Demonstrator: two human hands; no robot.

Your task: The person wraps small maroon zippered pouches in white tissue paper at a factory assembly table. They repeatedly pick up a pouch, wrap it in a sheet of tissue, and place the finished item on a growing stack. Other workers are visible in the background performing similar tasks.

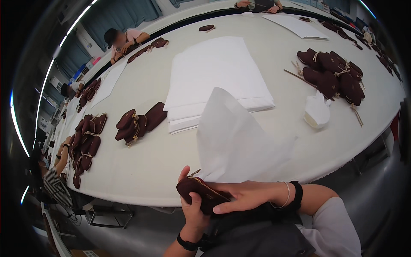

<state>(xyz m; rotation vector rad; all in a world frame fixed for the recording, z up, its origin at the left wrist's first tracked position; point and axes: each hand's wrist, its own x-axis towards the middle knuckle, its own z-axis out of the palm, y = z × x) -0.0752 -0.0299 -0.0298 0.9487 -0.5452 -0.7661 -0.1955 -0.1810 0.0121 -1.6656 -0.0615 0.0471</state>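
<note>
White table point(141, 171) bears stacked paper point(214, 73), loose sheet point(231, 137) beyond hands point(246, 196) holding maroon pouch point(206, 197).

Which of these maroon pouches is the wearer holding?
The maroon pouch at bottom centre, gripped in the left hand, right hand against it; the piled pouches lie on the table.

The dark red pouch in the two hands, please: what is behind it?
A thin white sheet and the table show beyond the dark red pouch; its far side is hidden.
</note>
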